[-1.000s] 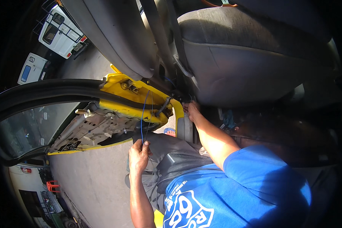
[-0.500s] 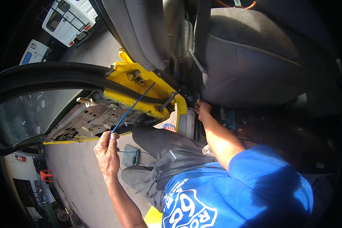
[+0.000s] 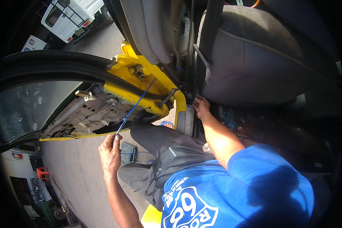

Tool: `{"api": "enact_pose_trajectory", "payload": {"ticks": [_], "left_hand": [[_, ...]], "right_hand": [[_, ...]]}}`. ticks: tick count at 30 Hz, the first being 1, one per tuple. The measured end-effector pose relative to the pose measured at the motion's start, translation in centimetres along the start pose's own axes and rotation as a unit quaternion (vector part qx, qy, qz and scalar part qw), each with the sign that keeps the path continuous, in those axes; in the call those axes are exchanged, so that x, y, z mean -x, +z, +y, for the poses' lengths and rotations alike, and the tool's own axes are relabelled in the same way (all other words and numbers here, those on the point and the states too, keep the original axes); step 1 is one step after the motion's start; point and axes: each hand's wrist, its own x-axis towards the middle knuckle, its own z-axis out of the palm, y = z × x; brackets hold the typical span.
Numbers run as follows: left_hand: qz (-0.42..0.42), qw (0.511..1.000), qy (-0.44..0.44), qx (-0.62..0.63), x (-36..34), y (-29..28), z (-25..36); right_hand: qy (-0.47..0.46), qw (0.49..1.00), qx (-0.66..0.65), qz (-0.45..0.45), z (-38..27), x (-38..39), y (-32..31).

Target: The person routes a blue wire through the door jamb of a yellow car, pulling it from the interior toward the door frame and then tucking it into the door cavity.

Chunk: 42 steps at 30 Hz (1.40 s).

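My left hand (image 3: pixel 111 150) is closed on a blue wire and a thin dark one, drawn taut from the yellow door frame (image 3: pixel 127 68). A loop of the blue wire (image 3: pixel 136 106) hangs below that hand. The open door (image 3: pixel 83 114) has its inner metal exposed. My right hand (image 3: pixel 201 105) reaches to the dark base of the pillar beside the grey seat (image 3: pixel 262 57), its fingers bent round something too small and shadowed to make out.
White vehicles (image 3: pixel 66 17) stand outside at the upper left. On the pavement lie a green case (image 3: pixel 128 152) and, farther left, a red plastic stool (image 3: pixel 41 173). My sandalled foot (image 3: pixel 167 124) shows under the door. Another grey seatback (image 3: pixel 140 26) rises at the top.
My left hand has moved left and up, so the wires now run diagonally from the door frame. My right hand sits slightly farther right, still low by the seat. The view has shifted slightly.
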Motion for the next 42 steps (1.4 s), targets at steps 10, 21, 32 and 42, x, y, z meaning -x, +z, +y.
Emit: {"api": "enact_pose_trajectory", "payload": {"ticks": [10,21,32,42], "left_hand": [[-0.109,0.992,-0.059,0.013,0.4,2.3,-3.2],[0.080,0.993,0.077,-0.027,-2.6,3.2,-1.5],[-0.135,0.985,0.098,0.054,-2.9,15.0,2.8],[-0.217,0.976,0.022,-0.008,-10.9,34.2,2.5]], "right_hand": [[0.065,0.997,-0.034,0.004,-1.0,-0.2,0.9],[0.010,0.988,0.138,-0.072,-3.0,0.8,0.3],[-0.333,0.707,0.620,-0.069,-3.9,2.6,-0.9],[-0.323,0.439,0.770,-0.331,-7.7,4.1,-1.9]]}}
